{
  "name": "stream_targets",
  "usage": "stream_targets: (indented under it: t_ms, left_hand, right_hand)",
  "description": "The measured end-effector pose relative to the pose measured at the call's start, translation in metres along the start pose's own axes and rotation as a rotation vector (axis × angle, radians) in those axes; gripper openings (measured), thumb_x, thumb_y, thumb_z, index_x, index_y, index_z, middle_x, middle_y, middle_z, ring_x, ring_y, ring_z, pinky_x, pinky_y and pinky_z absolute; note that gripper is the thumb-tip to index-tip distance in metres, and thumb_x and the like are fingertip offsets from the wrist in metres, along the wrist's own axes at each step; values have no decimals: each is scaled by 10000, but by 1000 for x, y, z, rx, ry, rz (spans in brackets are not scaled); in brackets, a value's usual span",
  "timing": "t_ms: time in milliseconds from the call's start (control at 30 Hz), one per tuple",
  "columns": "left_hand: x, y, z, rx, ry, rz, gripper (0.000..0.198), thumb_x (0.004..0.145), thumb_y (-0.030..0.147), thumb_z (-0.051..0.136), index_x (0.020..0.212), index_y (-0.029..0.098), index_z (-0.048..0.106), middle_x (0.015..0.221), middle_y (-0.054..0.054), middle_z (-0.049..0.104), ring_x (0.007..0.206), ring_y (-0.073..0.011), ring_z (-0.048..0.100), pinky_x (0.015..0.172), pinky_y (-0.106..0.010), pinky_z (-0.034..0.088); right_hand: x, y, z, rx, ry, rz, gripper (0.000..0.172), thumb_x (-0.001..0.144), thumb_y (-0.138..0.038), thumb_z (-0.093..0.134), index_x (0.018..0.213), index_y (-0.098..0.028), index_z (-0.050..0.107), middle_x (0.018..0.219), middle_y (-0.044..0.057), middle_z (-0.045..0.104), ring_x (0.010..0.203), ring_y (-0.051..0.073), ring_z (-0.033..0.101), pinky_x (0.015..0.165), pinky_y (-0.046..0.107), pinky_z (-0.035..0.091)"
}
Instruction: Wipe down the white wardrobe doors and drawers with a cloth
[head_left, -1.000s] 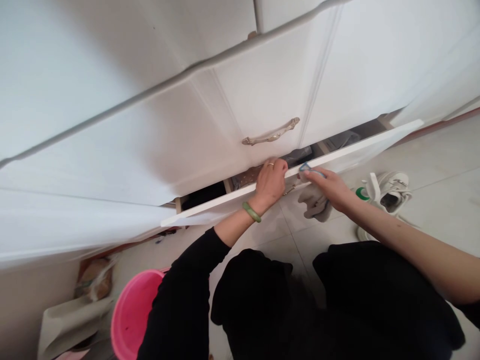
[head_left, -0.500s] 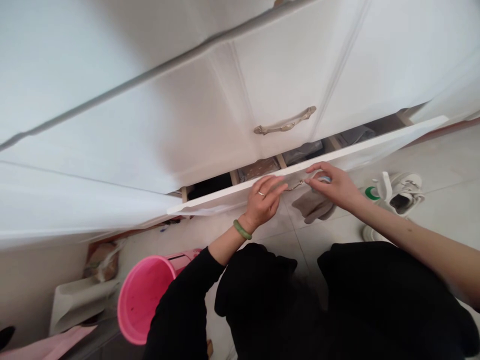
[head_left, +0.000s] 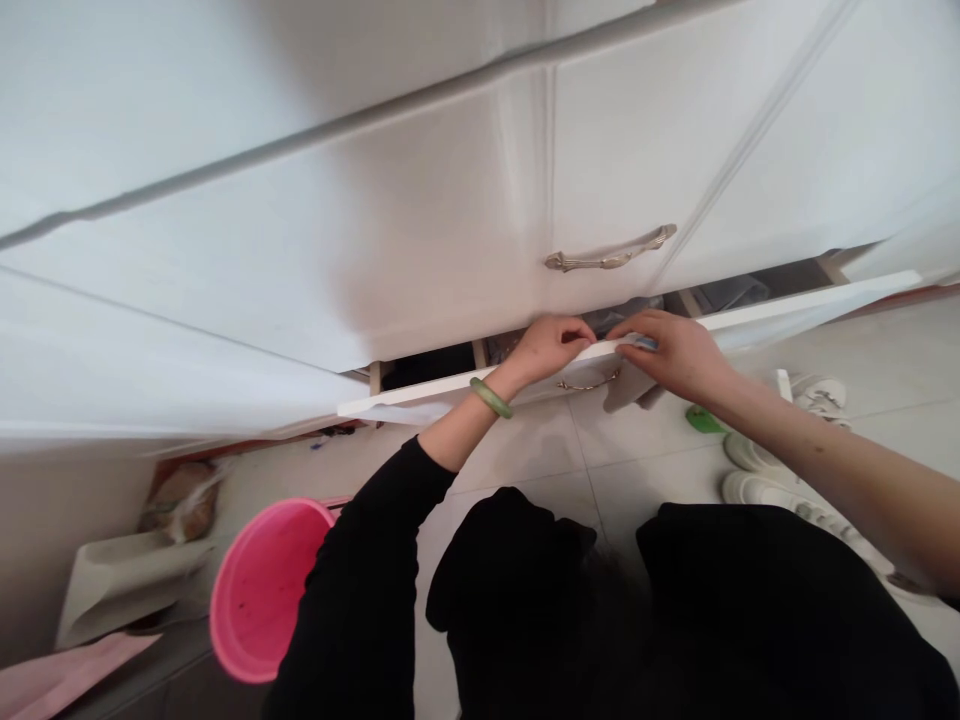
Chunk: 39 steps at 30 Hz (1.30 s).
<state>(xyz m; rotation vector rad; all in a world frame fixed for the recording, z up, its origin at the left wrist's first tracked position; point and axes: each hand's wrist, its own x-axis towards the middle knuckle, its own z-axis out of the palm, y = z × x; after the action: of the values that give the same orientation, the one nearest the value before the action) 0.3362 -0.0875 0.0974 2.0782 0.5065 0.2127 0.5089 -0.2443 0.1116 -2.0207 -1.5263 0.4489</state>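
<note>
My left hand [head_left: 551, 347], with a green bangle on its wrist, has its fingertips closed at the top edge of a partly pulled-out white drawer front [head_left: 420, 392]. Close by on the right, my right hand [head_left: 671, 350] is closed at the same edge, thumb outside and fingers above. A bit of light blue shows inside that hand, and a grey cloth [head_left: 631, 388] hangs just below it, apparently held in it. Under my fingers the drawer's metal handle [head_left: 589, 385] stays free. Dark and grey items, partly hidden, lie in the drawer's compartments.
Above the drawer is a white cabinet front with a metal handle [head_left: 611, 248]. A pink bucket [head_left: 259, 590] stands on the tiled floor at lower left, near a bag [head_left: 180, 505]. White shoes [head_left: 750, 488] and a green object [head_left: 703, 419] lie at right.
My left hand has moved up and right, from beside the lower handle onto the drawer's top edge. The right hand has risen slightly to that edge. The view has shifted a little.
</note>
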Motion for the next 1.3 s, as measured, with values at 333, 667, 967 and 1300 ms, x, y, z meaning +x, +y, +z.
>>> stream_targets:
  t_ms: [333,667,967,1300]
  left_hand:
    - [-67,-13,37,376,360,348,382,1086,212,414,1263,241,752,1387,-123,759,1348,-231,685,1179,-496,566]
    - [-163,-83,46,745,886,286,546,1011,160,568,1556,186,549,1604,-190,614,1677,-301,381,1307,-576,465]
    - [-206,-112,0,620,1265,-208,849,1010,492,680,1702,144,332,1807,-259,277,1747,-379,128,1409,-635,152]
    - [-232,-148,3,11,1330,-302,940,1040,577,613,1767,172,175,1835,-205,264,1704,-297,324,1408,-462,285]
  right_hand:
    - [-28,22,11,-15,256,-297,376,1053,-345,552,1373,-247,723,1381,143,738,1316,355,665,1153,594,546]
    - [-11,3,68,-75,42,-758,692,1070,-51,403,1704,-324,454,1659,17,583,1501,235,596,1285,517,525]
    - [10,-42,96,-79,21,-909,836,1010,56,444,1747,-329,359,1625,7,621,1479,223,615,1248,458,572]
    - [24,-107,141,-95,-39,-917,647,1029,26,454,1593,-255,599,1598,12,644,1432,224,664,1281,433,553]
